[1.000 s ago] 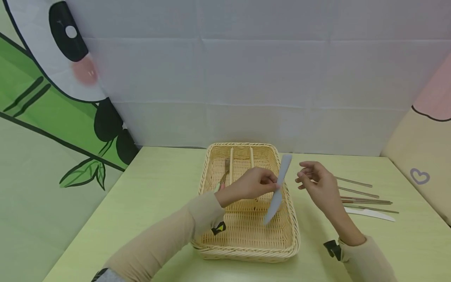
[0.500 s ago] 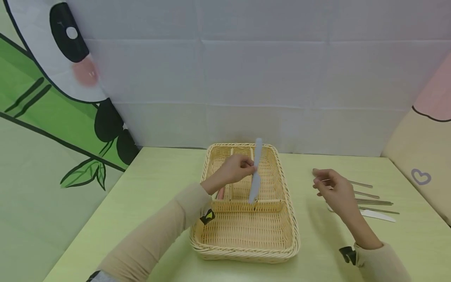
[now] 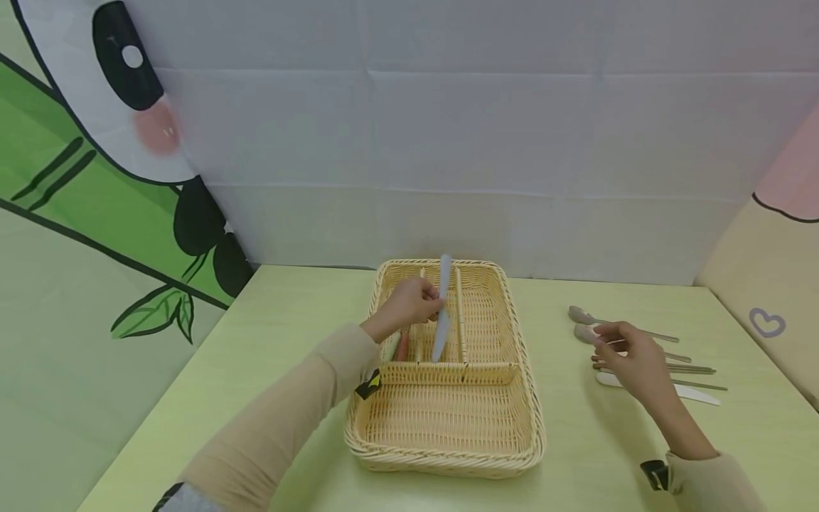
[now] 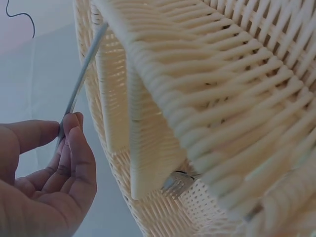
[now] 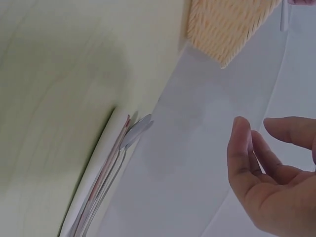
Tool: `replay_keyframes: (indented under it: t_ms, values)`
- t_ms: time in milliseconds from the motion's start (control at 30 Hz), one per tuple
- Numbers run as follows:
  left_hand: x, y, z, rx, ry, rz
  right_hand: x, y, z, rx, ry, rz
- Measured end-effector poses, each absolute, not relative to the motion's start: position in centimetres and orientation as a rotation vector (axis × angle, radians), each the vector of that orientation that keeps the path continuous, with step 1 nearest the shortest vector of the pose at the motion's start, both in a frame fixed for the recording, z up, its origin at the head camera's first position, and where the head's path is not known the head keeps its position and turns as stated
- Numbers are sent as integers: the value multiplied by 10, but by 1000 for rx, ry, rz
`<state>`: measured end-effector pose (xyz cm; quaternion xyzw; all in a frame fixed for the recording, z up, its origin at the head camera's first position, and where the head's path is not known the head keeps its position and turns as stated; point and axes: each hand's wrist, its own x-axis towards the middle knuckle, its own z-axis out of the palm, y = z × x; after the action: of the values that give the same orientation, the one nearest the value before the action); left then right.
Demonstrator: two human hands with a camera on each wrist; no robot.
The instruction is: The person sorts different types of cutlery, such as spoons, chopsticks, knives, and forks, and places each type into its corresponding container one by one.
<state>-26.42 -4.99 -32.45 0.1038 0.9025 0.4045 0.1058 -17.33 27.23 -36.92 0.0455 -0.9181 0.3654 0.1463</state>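
My left hand point(image 3: 409, 304) pinches a pale blue-grey knife point(image 3: 441, 309) and holds it nearly upright, its tip down in a narrow middle slot of the wicker basket point(image 3: 525, 398). In the left wrist view the thumb and fingers point(image 4: 74, 143) pinch the thin knife point(image 4: 81, 79) beside a wicker divider point(image 4: 148, 123). A fork point(image 3: 402, 343) lies in the slot to the left. My right hand point(image 3: 630, 359) hovers with relaxed fingers over cutlery laid on the table: two spoons point(image 3: 585, 323), chopsticks point(image 3: 694, 368) and a white knife point(image 3: 694, 392). The right wrist view shows that hand point(image 5: 276, 182) holding nothing.
The basket has three narrow slots at the back and one wide compartment at the front. The pale green table point(image 3: 281, 370) meets a white cloth wall behind. A panda-printed panel point(image 3: 96, 178) stands at the left and a beige panel point(image 3: 774, 299) at the right.
My left hand has carried the knife leftward from the basket's right side to the middle slot and tipped it more upright. My right hand has moved right and down over the cutlery.
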Motion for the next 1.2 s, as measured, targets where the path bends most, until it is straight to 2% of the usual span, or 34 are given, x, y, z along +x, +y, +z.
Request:
replay_keyframes:
  t_ms: [267, 867, 1200]
  values:
    - [-269, -49, -329, 283, 2697, 1130, -173, 285, -381, 78, -2738, 977]
    - [-269, -46, -342, 254, 2793, 856, -176, 304, -400, 143, -2929, 819]
    - [-271, -40, -351, 253, 2810, 785, -180, 304, -407, 281, -2993, 647]
